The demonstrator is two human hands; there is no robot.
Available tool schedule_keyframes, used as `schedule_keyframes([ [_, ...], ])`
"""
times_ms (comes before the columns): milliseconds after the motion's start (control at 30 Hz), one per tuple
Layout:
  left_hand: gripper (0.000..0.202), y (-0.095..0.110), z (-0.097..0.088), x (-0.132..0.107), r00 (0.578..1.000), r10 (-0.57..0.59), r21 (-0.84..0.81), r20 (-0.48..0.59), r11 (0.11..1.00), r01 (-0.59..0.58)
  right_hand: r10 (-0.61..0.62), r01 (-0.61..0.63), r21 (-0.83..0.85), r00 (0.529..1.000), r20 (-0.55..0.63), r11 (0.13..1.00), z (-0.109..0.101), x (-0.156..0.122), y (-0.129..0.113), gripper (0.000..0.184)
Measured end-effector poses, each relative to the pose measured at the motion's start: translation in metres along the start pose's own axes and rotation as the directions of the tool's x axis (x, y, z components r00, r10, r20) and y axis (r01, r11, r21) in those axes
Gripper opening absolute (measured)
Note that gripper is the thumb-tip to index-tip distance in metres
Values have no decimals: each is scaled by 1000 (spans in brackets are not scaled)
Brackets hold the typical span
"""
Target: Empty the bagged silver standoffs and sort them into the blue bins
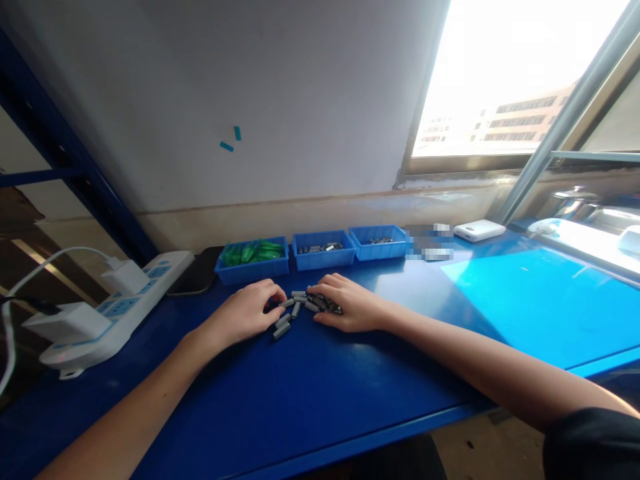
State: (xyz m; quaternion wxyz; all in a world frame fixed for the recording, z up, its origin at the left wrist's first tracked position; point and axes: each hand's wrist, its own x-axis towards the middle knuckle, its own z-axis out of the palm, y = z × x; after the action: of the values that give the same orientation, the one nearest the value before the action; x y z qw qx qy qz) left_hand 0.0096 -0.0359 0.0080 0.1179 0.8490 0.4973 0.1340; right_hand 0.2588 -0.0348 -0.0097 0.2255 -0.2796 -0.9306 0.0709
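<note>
My left hand point(256, 307) rests on the blue table with its fingers curled. Its thumb and index finger close about one end of a small grey metal spacer point(287, 303). Across from it, my right hand point(343, 303) is cupped low over a heap of similar dark grey spacers point(320, 303), fingers and thumb apart; part of the heap is hidden beneath the palm. Between the hands lie several loose spacers point(282, 330), nearer to me than the heap.
Behind the hands stand three blue bins: one with green pieces point(225, 271), one with grey spacers point(324, 261), one with small metal parts point(377, 251). A power strip point(127, 320) with plugs and a dark phone point(193, 283) lie left. A white box point(479, 230) sits right.
</note>
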Motion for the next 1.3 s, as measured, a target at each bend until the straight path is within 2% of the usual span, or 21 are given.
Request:
schedule_keyframes([
  [133, 31, 8, -4, 0, 997, -17, -121, -71, 993, 8, -4, -6, -62, 988, -155, 998, 1, 5, -5, 50],
  [267, 37, 24, -8, -2, 988, -49, -332, -145, 943, -2, -64, 5, -219, 963, -262, 976, 2, 13, -17, 31],
  [433, 42, 29, -16, -6, 998, 5, -510, -57, 859, -34, -127, 17, -329, 940, -317, 944, -6, 19, -30, 26],
  [533, 43, 20, -23, -7, 1000, 26, -445, 18, 896, -15, -81, -71, -320, 895, -439, 945, -21, 28, -27, 25],
  [600, 42, 12, -25, -7, 995, 38, -337, 90, 941, -6, 4, -199, -304, 842, -540, 932, -33, 36, -17, 26],
  [667, 37, 2, -24, -7, 990, 37, -221, 134, 975, -6, 118, -338, -295, 812, -571, 894, -40, 43, -4, 26],
  [767, 26, -8, -20, -5, 996, 1, -57, 87, 998, 4, 312, -475, -280, 826, -469, 835, -38, 43, 13, 30],
  [833, 28, -10, -20, -5, 998, -19, -15, 62, 1000, 20, 359, -468, -256, 854, -376, 846, -29, 36, 14, 32],
  [1000, 39, -3, -21, -6, 988, 13, -57, 151, 998, -5, 275, -312, -144, 933, -231, 939, -11, 24, -12, 30],
  [1100, 34, -3, -18, -5, 995, 19, -19, 95, 1000, -17, 208, -228, -128, 966, -155, 965, -5, 25, -25, 31],
  [1167, 34, -6, -16, -5, 998, 23, 0, 64, 1000, -23, 176, -190, -125, 977, -118, 974, -2, 25, -28, 30],
  [1300, 32, -9, -15, -4, 995, 49, -9, 88, 999, -48, 129, -141, -116, 986, -108, 983, 5, 24, -27, 26],
])
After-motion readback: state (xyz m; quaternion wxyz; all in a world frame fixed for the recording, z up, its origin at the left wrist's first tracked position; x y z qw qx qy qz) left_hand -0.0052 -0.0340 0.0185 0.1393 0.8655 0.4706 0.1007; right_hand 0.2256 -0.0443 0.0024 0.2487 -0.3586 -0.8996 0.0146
